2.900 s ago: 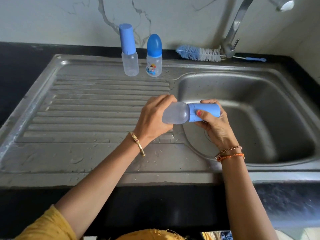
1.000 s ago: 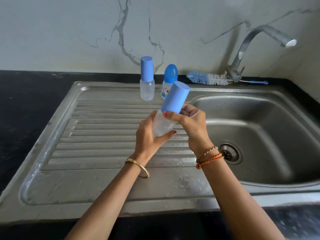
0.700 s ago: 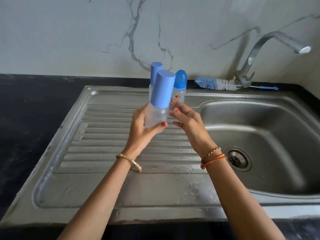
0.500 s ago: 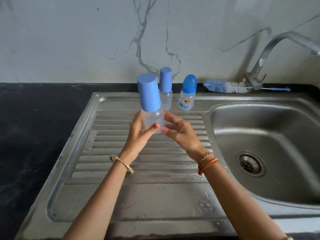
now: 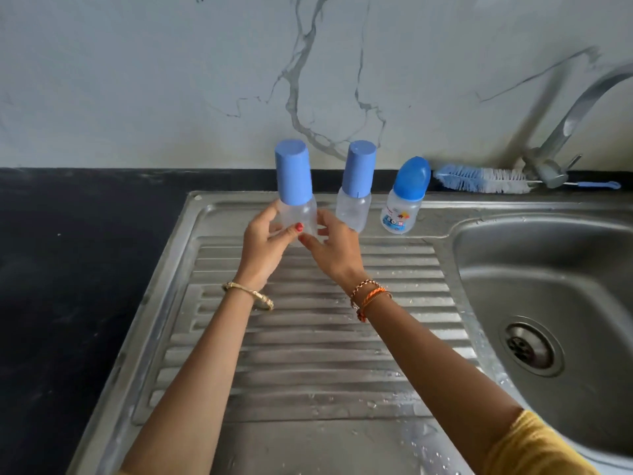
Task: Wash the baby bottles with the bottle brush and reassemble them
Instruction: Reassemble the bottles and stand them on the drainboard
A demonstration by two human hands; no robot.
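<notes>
A clear baby bottle with a tall blue cap [image 5: 294,190] stands upright at the back of the draining board, to the left of the other two. My left hand [image 5: 265,246] grips its clear body, thumb across the front. My right hand [image 5: 334,250] touches the body's lower right side with its fingertips. A second clear bottle with a tall blue cap [image 5: 356,186] stands just right of it. A third bottle with a rounded blue cap and a printed picture [image 5: 404,197] stands further right. The blue and white bottle brush [image 5: 486,180] lies behind the sink rim.
The ribbed steel draining board [image 5: 318,337] is wet with drops. The sink basin [image 5: 548,286] with its drain [image 5: 529,346] lies to the right. A steel tap [image 5: 568,128] rises at the back right. Black countertop [image 5: 78,269] is to the left; a marble wall is behind.
Both hands carried the capped bottle from over the basin, turned it upright, and moved it left and back to the spot beside the other two bottles.
</notes>
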